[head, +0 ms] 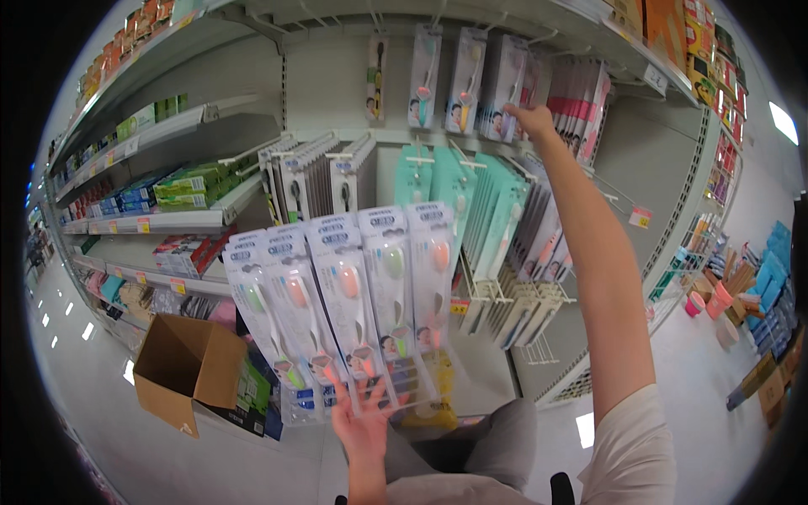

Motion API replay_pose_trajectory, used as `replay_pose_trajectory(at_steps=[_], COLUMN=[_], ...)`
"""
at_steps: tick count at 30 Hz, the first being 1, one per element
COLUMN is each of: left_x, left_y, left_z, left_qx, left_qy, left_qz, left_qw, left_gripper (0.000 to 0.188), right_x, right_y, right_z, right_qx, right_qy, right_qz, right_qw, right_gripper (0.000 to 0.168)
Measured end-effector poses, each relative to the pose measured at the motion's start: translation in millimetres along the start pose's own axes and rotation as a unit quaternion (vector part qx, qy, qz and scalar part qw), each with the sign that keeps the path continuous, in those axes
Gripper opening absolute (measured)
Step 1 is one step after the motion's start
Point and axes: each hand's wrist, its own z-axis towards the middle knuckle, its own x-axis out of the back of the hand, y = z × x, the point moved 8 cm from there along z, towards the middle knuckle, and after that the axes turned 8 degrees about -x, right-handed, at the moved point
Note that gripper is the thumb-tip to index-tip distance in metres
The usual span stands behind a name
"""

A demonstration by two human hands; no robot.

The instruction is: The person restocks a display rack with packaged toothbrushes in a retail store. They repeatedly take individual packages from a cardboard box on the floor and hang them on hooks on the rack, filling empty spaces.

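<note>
My left hand (pixel 361 421) supports a clear plastic display tray (pixel 413 404) from below, fingers spread against its underside. Carded toothbrushes (pixel 344 284) with green and orange heads stand in the tray, tilted toward me. Up on the top row of hooks, my right hand (pixel 535 121) grips the edge of a purple toothbrush pack (pixel 505 82), thumb in front and the other fingers largely hidden. To its left hang a yellow toothbrush pack (pixel 467 82) and a teal one (pixel 426 79). Pink-and-white packs (pixel 577 104) hang on its right.
Mint-green toothbrush packs (pixel 499 211) and grey-white packs (pixel 312 180) hang on the middle hooks. Toothpaste boxes (pixel 183 189) fill shelves at left. An open cardboard box (pixel 189 363) stands at lower left. A price-tagged hook (pixel 641 216) juts out at right.
</note>
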Motion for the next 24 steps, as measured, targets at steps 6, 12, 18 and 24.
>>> replay_pose_trajectory(at_steps=[6,12,18,24], left_x=[8,3,4,4], left_y=[9,2,1,-2], left_z=[3,1,1,2], left_qx=[-0.019,0.000,-0.002,0.001], left_qy=[-0.020,-0.018,-0.044,-0.039], left_qz=[0.006,0.021,0.024,0.024], left_qw=[1.000,1.000,0.999,0.999], left_gripper=[0.065,0.065,0.069,0.070], right_x=[-21,14,36,99], right_y=[4,-39,-57,-70], right_z=[-28,-81,-115,-214], right_qx=[-0.085,-0.027,0.139,0.230], right_qy=[0.062,0.121,0.157,0.208], right_qz=[-0.097,-0.217,-0.374,-0.272], right_qw=[0.990,0.968,0.903,0.911], right_gripper=[0.064,0.045,0.032,0.043])
